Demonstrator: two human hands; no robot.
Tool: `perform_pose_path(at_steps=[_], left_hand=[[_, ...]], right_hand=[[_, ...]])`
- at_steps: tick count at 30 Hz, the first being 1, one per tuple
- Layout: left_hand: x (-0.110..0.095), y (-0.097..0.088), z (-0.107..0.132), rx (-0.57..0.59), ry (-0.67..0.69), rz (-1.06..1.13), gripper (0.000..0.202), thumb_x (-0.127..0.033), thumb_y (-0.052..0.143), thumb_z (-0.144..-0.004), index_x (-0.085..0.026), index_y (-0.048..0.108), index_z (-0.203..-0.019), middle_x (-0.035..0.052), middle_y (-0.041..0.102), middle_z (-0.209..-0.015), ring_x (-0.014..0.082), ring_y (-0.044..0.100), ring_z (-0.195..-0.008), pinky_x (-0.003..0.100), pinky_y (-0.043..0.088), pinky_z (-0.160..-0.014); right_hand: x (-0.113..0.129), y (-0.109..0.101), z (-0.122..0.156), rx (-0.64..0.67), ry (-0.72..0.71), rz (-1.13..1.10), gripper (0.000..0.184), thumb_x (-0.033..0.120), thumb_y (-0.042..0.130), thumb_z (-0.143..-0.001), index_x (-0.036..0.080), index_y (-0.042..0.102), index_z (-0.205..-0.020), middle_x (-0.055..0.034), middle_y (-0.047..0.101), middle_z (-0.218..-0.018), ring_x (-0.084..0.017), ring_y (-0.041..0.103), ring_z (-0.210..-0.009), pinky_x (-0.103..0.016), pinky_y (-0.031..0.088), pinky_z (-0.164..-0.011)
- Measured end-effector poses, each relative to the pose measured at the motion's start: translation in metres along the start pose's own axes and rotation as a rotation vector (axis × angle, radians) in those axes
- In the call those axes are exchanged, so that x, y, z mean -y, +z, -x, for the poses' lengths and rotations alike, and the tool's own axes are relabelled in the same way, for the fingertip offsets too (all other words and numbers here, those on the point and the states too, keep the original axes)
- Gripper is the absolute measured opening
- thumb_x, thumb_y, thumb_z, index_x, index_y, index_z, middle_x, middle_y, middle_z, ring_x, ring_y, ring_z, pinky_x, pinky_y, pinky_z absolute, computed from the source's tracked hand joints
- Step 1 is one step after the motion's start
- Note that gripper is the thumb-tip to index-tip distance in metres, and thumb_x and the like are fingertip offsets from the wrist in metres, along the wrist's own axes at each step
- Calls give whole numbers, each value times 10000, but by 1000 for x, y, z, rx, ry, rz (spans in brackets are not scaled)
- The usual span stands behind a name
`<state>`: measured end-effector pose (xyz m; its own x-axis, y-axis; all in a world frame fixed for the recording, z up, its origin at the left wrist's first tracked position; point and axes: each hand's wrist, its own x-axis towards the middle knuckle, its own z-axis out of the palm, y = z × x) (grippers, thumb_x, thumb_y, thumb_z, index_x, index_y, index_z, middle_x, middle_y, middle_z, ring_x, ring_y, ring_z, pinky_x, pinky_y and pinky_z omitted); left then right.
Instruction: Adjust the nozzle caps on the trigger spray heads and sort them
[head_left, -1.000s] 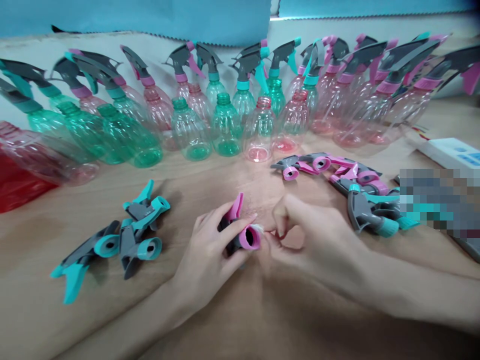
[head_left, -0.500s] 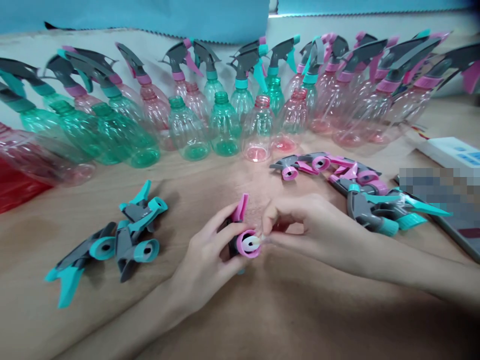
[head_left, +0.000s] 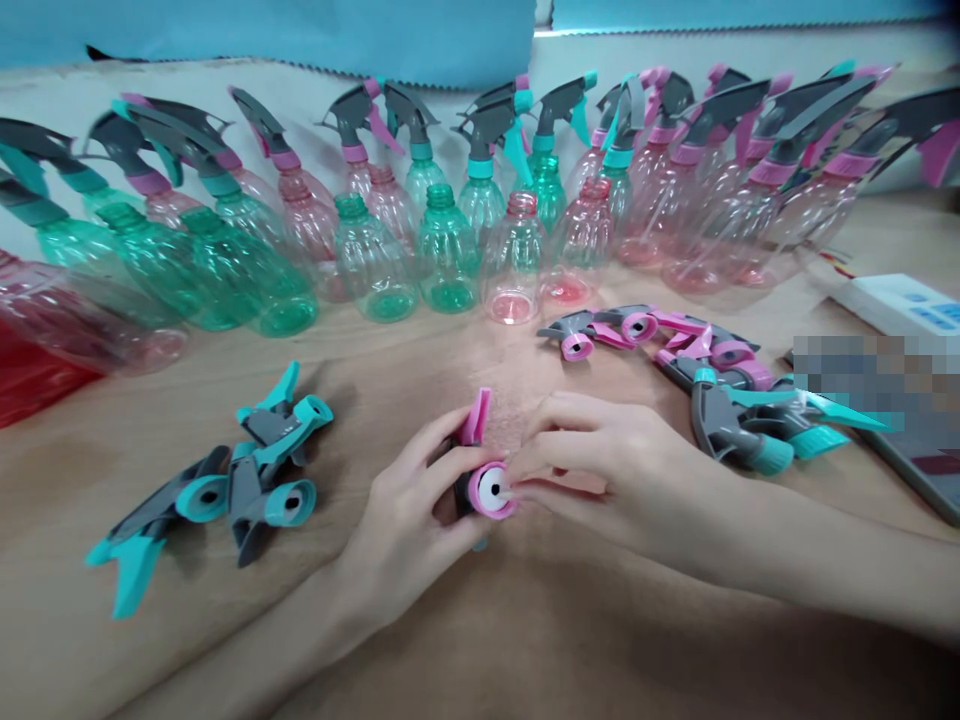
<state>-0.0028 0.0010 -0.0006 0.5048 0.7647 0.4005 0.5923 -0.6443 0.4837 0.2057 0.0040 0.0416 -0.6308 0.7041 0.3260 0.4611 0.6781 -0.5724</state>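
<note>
My left hand (head_left: 420,495) is wrapped round a grey and pink trigger spray head (head_left: 491,515), its pink trigger pointing up and its screw collar facing me. Inside the collar lies a flat white washer (head_left: 491,490) with a dark hole in the middle. My right hand (head_left: 600,460) has its fingers bent and drawn together at the collar's right rim, with the tips at the washer's edge. The exact contact of those fingertips is partly hidden.
Several teal and grey spray heads (head_left: 274,480) lie at the left. More pink and teal ones (head_left: 739,410) lie at the right, beside a phone-like device (head_left: 900,430) and a white box (head_left: 911,310). Several clear bottles (head_left: 517,260), some with spray heads on, line the back.
The white washer was tilted in my right fingers at the collar; now it lies flat inside. My right fingers have shifted slightly left and closer to the rim. My left hand keeps its hold.
</note>
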Motion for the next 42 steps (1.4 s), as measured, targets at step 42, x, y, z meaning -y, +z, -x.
perform_pose_path(at_steps=[42], left_hand=[[-2, -2, -1, 36, -10, 75, 242, -227, 708, -764, -213, 685, -1005, 82, 569, -1252, 234, 600, -1055, 346, 522, -872]], right_hand=[[4, 8, 7, 12, -60, 201, 184, 157, 532, -891, 149, 671, -770, -33, 609, -716, -148, 523, -674, -262, 426, -563]])
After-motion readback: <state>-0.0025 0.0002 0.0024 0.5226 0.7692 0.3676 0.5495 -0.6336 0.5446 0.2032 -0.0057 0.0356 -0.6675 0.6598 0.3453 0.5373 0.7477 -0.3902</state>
